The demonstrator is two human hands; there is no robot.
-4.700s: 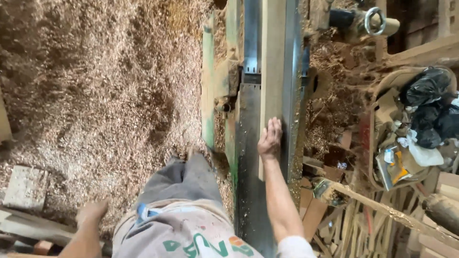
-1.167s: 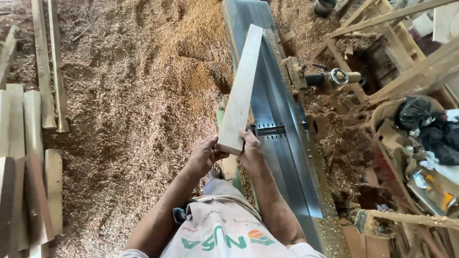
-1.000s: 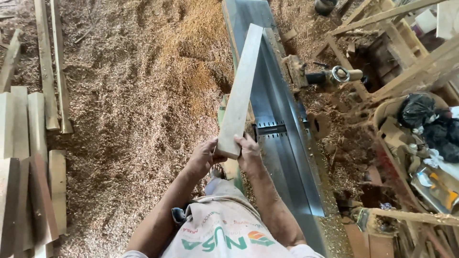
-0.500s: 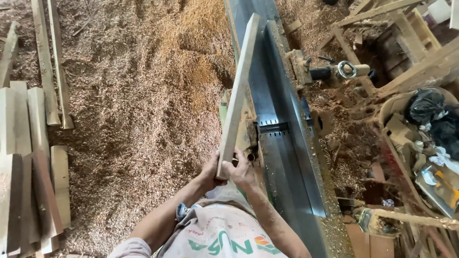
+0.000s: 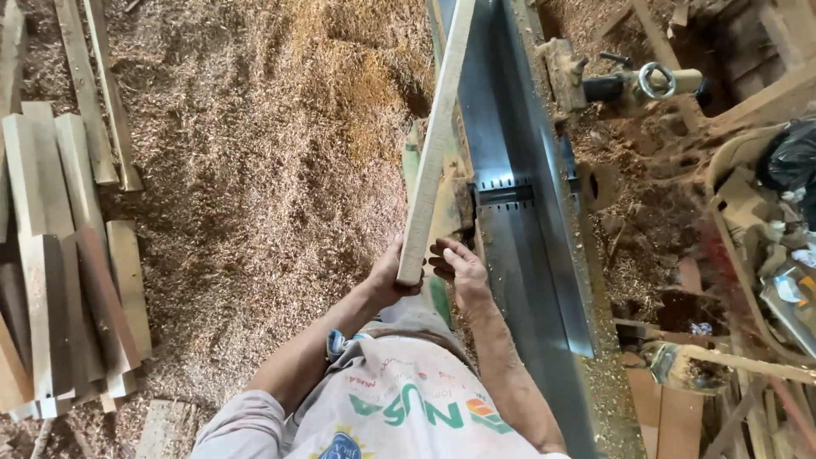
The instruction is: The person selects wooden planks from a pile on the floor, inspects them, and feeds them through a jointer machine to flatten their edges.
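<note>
From the head camera, both hands grip the near end of a long pale wooden board (image 5: 433,144) turned on edge just left of the grey steel jointer bed (image 5: 518,255): left hand (image 5: 389,276) wrapped around it, right hand (image 5: 457,265) with fingers half-curled against its side. The step looks like readying the board for a pass; next it likely needs setting flat and square on that smooth metal tabletop. Left of the jointer bed lie coarse sawdust (image 5: 255,170) and stacked planks (image 5: 64,255).

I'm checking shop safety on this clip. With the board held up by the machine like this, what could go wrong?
1. Both bare hands, left hand and right hand, grip the plank near the jointer's cutter slot; a slip might bring fingers close.
2. The long plank is held only at its near end, so it may tip.
3. Wood shavings cover the floor; footing may be poor.
</note>
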